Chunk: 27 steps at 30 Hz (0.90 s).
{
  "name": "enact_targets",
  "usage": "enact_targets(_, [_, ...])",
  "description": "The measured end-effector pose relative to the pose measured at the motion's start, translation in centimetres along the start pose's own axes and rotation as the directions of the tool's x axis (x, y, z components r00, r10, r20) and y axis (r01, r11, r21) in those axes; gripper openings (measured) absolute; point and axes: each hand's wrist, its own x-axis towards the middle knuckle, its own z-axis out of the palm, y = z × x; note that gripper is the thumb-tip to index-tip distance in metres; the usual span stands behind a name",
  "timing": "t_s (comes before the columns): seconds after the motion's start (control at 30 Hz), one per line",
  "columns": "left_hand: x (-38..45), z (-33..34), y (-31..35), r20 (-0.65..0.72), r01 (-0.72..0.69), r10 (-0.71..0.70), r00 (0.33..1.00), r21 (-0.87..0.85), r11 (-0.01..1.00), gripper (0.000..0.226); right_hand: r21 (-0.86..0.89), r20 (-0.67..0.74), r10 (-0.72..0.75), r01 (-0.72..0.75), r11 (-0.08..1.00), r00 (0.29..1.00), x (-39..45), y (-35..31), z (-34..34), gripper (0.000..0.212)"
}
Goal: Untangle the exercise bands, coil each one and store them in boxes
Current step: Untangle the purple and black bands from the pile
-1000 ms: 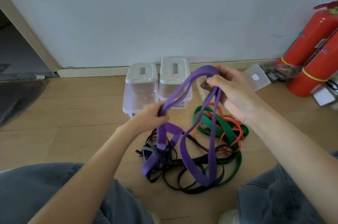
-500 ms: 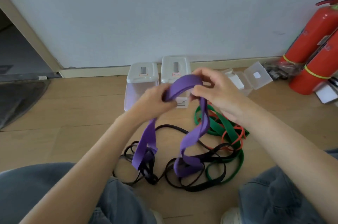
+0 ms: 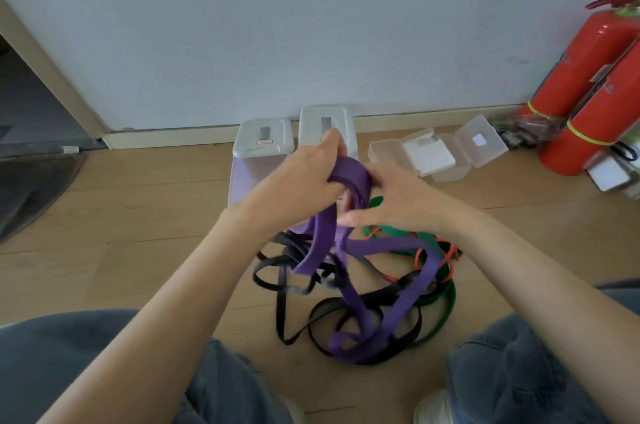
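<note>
A wide purple band (image 3: 360,295) hangs from both hands above the wooden floor, its upper part folded into a small coil. My left hand (image 3: 304,174) grips that coil from the left. My right hand (image 3: 391,202) presses against it from the right, fingers around the folds. The band's lower loops trail into a tangle of thin black bands (image 3: 294,288), a green band (image 3: 443,292) and an orange band (image 3: 446,257) on the floor. Two lidded clear boxes (image 3: 263,139) stand behind my hands by the wall.
Open small clear plastic cases (image 3: 446,153) lie to the right of the boxes. Two red fire extinguishers (image 3: 581,77) stand at the far right against the wall. A dark mat (image 3: 31,188) lies at the left. My knees in jeans frame the bottom.
My hands have come together and the purple band's top has been folded into a tighter coil. More purple loops have dropped onto the pile on the floor.
</note>
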Motion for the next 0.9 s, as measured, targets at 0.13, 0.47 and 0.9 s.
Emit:
enact_targets(0.13, [-0.2,0.8,-1.2,-0.011,0.069,-0.072,0.997,-0.194,0.979,0.024,0.279,-0.161,-0.056,0.100,0.955,0.985,0.1,-0.7,-1.0,0.023])
enact_targets(0.47, [-1.7,4.5,-5.2,0.048,0.222,-0.217,0.975,-0.280,0.934,0.014,0.534,-0.217,0.056,0.071,0.842,0.974,-0.2,0.6,-3.0,0.021])
enact_targets(0.9, [-1.2,1.8,-2.6,-0.058,0.153,-0.178,0.982,-0.302,0.941,0.038,0.197,-0.128,0.041,-0.015,0.980,0.991,0.4,0.0,-0.1,0.030])
